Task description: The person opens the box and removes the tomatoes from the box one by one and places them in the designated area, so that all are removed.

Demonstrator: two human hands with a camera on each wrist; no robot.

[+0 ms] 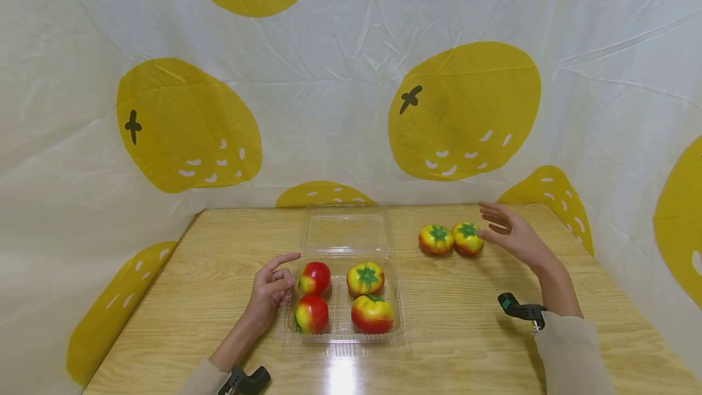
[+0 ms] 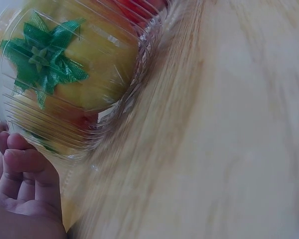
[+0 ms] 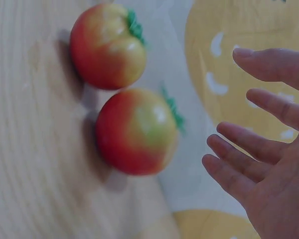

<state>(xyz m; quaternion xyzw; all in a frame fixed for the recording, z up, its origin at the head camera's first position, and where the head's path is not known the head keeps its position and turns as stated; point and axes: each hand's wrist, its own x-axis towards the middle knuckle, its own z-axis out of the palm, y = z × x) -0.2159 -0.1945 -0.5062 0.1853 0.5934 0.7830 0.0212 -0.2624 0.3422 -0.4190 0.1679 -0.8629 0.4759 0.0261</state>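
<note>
Several red-and-yellow artificial tomatoes [image 1: 365,278] with green leafy tops lie in a clear hinged plastic container [image 1: 340,297], its lid [image 1: 345,233] folded back on the table. At the container's left rim is my left hand [image 1: 267,290], index finger stretched along the edge and other fingers curled against it. In the left wrist view its fingertips [image 2: 21,154] meet the clear rim. My right hand [image 1: 515,236] is spread beside two more tomatoes, the nearer one [image 1: 468,239] and its neighbour [image 1: 436,239]. In the right wrist view a gap shows between these fingers and the nearer tomato [image 3: 137,132].
The wooden table [image 1: 460,334] ends at a white curtain [image 1: 329,120] printed with large yellow fruits, which hangs along the back and both sides. Black wrist cameras sit on the left wrist [image 1: 244,381] and right wrist [image 1: 521,309].
</note>
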